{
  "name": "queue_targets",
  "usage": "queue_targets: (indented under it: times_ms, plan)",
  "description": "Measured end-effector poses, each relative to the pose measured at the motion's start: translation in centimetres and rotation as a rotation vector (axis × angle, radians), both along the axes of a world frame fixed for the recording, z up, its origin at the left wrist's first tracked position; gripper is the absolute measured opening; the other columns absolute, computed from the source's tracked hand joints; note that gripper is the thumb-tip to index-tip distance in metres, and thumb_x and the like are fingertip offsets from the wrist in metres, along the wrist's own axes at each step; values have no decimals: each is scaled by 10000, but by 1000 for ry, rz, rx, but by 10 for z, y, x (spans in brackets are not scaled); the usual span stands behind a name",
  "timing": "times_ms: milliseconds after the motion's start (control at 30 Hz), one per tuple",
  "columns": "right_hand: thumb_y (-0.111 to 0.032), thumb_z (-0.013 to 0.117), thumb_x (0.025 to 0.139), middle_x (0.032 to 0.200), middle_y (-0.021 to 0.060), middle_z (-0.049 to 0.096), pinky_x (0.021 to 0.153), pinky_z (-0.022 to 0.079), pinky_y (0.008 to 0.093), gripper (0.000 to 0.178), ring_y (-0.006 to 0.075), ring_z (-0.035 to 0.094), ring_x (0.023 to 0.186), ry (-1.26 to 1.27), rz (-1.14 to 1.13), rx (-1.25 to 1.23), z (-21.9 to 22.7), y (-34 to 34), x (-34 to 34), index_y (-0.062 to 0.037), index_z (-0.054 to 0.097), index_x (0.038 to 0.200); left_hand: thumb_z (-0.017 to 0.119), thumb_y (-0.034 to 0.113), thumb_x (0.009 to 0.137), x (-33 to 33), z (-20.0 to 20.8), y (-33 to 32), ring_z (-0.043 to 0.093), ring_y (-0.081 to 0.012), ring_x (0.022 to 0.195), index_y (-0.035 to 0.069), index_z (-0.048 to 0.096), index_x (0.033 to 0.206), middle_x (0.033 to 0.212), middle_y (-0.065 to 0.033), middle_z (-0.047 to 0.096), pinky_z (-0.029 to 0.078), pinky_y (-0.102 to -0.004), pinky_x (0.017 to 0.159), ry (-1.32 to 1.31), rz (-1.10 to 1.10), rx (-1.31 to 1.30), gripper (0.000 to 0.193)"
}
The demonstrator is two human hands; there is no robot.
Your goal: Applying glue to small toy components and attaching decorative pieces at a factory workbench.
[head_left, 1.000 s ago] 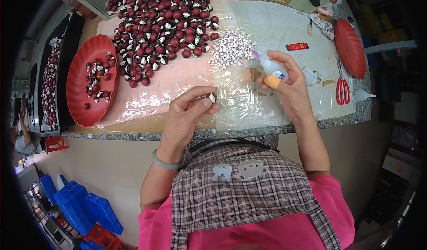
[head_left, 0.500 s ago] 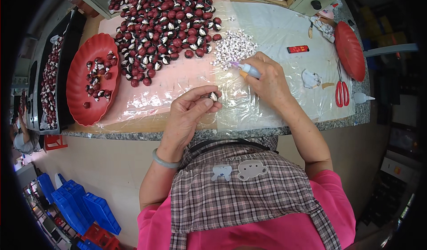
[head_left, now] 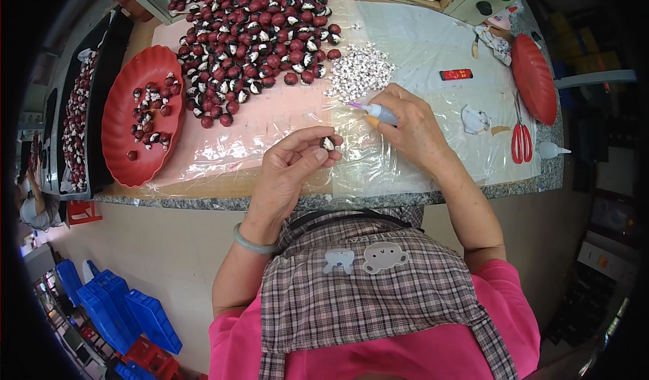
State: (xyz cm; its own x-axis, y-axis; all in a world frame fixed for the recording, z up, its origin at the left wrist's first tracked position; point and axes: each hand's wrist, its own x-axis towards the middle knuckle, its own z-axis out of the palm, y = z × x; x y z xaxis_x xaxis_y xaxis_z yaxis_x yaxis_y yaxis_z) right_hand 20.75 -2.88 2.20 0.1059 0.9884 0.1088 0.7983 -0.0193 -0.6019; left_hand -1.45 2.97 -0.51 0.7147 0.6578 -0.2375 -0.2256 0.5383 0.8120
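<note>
Between the thumb and fingers of my left hand (head_left: 295, 161) is a small round ball (head_left: 328, 143), black and white on the side that shows. My right hand (head_left: 414, 124) grips a small clear squeeze bottle (head_left: 382, 114) with a purple tip, which points left. That tip lies at the near edge of a heap of tiny white pieces (head_left: 362, 71). An orange-yellow band shows by a finger of this hand. Farther left spreads a large pile of dark red, black and white balls (head_left: 260, 39).
On the left a red scalloped tray (head_left: 118, 120) carries some similar balls. To the right lie red-handled scissors (head_left: 521, 143), a small red box (head_left: 456, 74), a crumpled white scrap (head_left: 475, 119), a white squeeze bottle (head_left: 553, 149) and another red tray (head_left: 534, 79). Plastic sheeting (head_left: 257, 137) covers the tabletop.
The squeeze bottle's tip has dropped slightly nearer to me, at the edge of the white heap. The ball in my left hand shows a little more of its face. The whole view has shifted slightly.
</note>
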Motion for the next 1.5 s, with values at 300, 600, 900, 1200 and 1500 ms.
queue_targets:
  times_ms: [300, 600, 900, 1200, 1500]
  plan:
    - [-23, 671, 750, 917, 127, 590, 728, 481, 371, 243, 324, 605, 820, 49, 29, 18, 0, -5, 3, -12, 619, 988, 556, 22, 907, 0, 0, -1, 626, -144, 878, -12, 572, 1180, 1045, -108, 637, 504, -247, 797, 2, 13, 10, 276]
    - [-41, 666, 750, 907, 128, 569, 719, 478, 391, 243, 329, 592, 819, 13, 57, -35, 2, -2, 5, -3, 600, 980, 567, 29, 903, 0, -2, -1, 631, -142, 889, -17, 592, 1158, 1050, -101, 637, 506, -241, 789, 7, 6, 15, 261]
    - [-56, 668, 734, 885, 129, 590, 705, 479, 374, 202, 316, 602, 797, 11, 91, 0, -2, -4, 5, -7, 574, 905, 577, 32, 899, 0, -3, -1, 635, -148, 885, -24, 586, 1165, 1051, -92, 630, 506, -243, 786, 12, 18, 23, 272]
    - [-54, 644, 784, 793, 16, 621, 639, 474, 266, 142, 110, 573, 696, 620, -9, -57, -2, -7, -6, -17, 632, 920, 578, 36, 901, 0, -2, -2, 634, -147, 877, -17, 569, 1180, 1033, -93, 635, 504, -244, 778, 38, 12, 38, 285]
    - [-32, 638, 803, 817, 16, 615, 511, 450, 187, 119, 47, 543, 607, 1016, -79, -247, 8, -17, -29, -15, 632, 921, 594, 30, 893, 3, 5, -8, 637, -141, 844, -7, 576, 1176, 998, -87, 648, 509, -246, 755, 44, 60, 36, 286]
